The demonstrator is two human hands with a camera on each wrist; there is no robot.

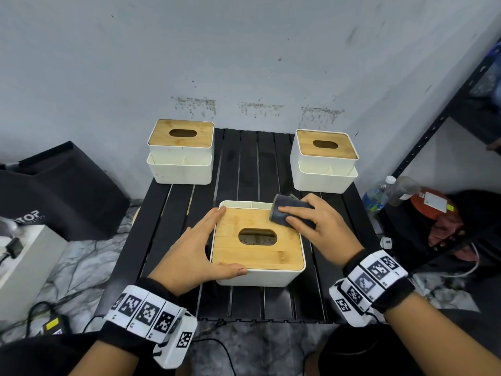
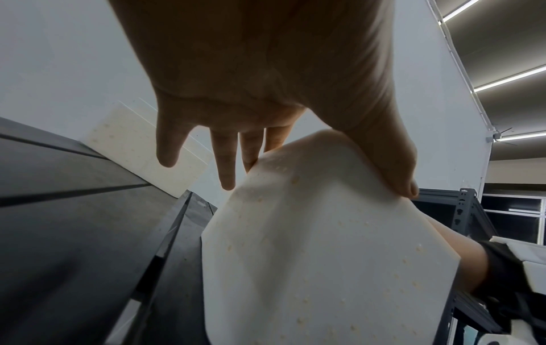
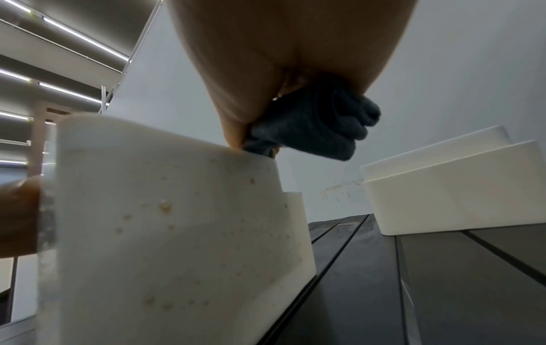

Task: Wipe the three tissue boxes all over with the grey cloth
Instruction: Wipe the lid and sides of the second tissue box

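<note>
Three white tissue boxes with bamboo lids stand on a black slatted table (image 1: 244,164): one at the far left (image 1: 181,150), one at the far right (image 1: 324,158), one near and central (image 1: 257,256). My left hand (image 1: 230,240) braces the near box, straight fingers along its left side and thumb on the front edge. My right hand (image 1: 294,210) holds the folded grey cloth (image 1: 282,211) on the lid's far right corner. In the right wrist view the cloth (image 3: 319,126) is bunched in my grip above the speckled box wall (image 3: 165,221).
The wall stands just behind the far boxes. Black bags (image 1: 62,191) and a white device (image 1: 24,261) lie on the floor to the left. Bottles (image 1: 379,196), a red item (image 1: 433,204) and a black shelf rack (image 1: 447,118) crowd the right. Cables trail near the table's front.
</note>
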